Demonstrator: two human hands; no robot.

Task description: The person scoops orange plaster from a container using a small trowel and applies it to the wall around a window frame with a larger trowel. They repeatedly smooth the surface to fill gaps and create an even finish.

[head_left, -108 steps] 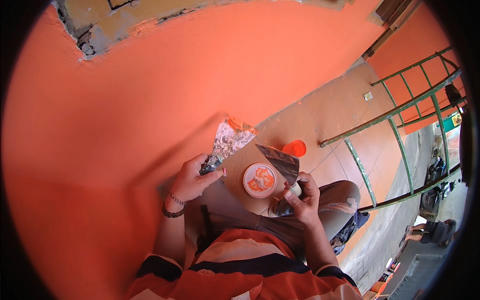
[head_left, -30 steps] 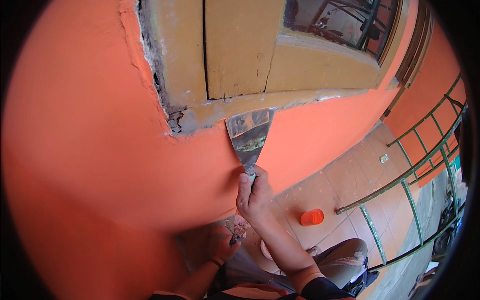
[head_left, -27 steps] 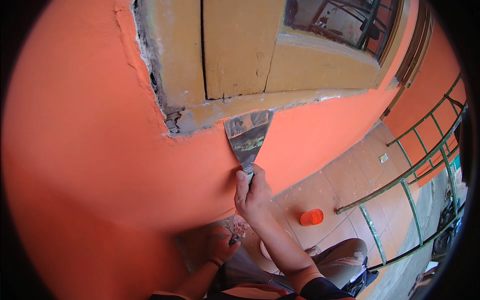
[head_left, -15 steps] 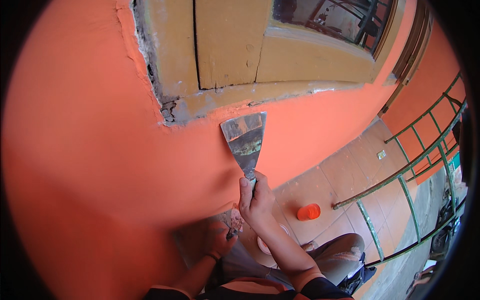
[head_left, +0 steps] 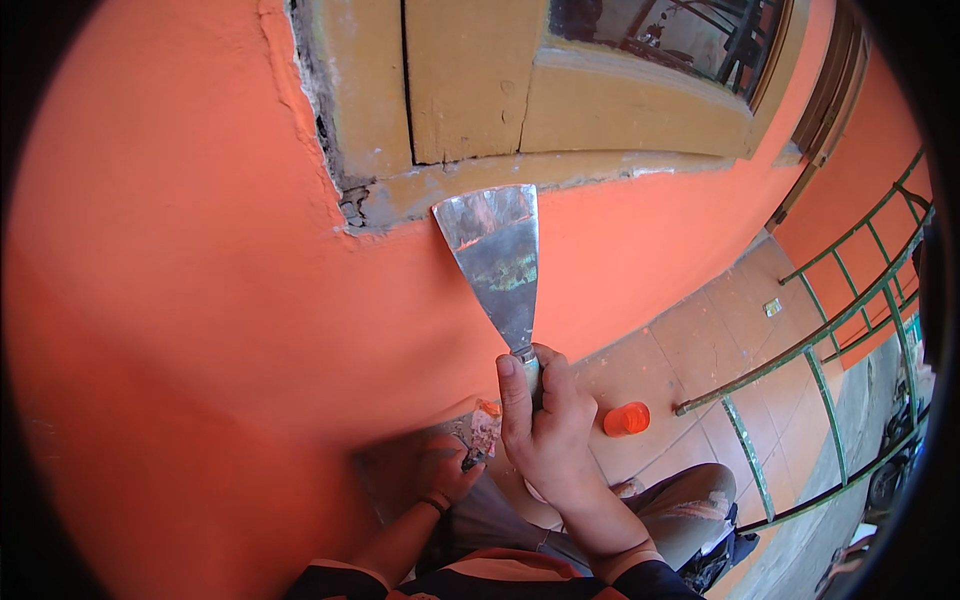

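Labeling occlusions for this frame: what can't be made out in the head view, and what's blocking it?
- Putty knife handle: wrapped by the right hand, only the blade shows.
- Second scraper in the left hand: mostly behind the right hand; blade shape unclear.
- Orange lid on the tiled floor: too small to tell what it belongs to.
- Window frame: upper part cut by the picture's top edge.

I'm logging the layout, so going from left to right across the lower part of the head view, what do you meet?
Left hand holding a smaller scraper → right hand gripping the putty knife → orange lid on the floor → green railing.
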